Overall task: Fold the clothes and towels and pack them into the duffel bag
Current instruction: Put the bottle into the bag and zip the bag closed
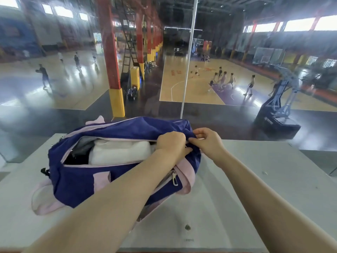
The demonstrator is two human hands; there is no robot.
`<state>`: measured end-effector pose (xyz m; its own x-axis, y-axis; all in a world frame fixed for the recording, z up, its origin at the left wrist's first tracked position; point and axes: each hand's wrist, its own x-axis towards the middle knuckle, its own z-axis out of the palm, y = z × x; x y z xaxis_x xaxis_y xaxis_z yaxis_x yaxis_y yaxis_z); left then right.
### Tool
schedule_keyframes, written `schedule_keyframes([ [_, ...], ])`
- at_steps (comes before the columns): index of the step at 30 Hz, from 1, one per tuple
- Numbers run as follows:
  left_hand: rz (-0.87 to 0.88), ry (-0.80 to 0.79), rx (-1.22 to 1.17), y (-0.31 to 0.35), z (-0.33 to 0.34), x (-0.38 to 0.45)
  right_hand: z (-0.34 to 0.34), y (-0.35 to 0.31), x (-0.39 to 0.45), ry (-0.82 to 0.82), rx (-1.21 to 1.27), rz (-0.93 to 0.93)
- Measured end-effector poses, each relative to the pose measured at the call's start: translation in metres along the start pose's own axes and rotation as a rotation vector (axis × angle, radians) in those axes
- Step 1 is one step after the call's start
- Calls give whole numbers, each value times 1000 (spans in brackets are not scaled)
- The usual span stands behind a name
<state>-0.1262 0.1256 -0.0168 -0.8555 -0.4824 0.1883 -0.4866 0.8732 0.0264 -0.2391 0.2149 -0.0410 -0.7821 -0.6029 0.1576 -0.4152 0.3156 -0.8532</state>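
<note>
Both forearms reach in from 6 o'clock. Left hand (pixel 171 143) and right hand (pixel 206 143) both pinch fabric at the 3 o'clock end of the duffel bag (pixel 116 178) — likely at the zipper start, pull itself hidden. Bag lies on the white table (pixel 255 179), main opening unzipped, folded white towel (pixel 120 152) and grey garment (pixel 85 145) inside. Soft, light, floppy shell — hold the end taut while zipping. Beyond at 12, glass and basketball courts.
</note>
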Motion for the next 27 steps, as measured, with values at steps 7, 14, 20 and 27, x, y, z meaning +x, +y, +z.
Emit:
schedule_keyframes([
  [7,-145,-182,-106,0,-5,7,7,0,0,43,-15,26],
  [14,-123,-131,-86,-22,-10,-10,12,-4,2,77,-153,24],
  [20,-117,-141,-79,-77,-38,-52,11,-13,6,104,-238,42],
  [27,-252,-58,168,-172,-72,-133,20,-19,7,142,-377,69],
])
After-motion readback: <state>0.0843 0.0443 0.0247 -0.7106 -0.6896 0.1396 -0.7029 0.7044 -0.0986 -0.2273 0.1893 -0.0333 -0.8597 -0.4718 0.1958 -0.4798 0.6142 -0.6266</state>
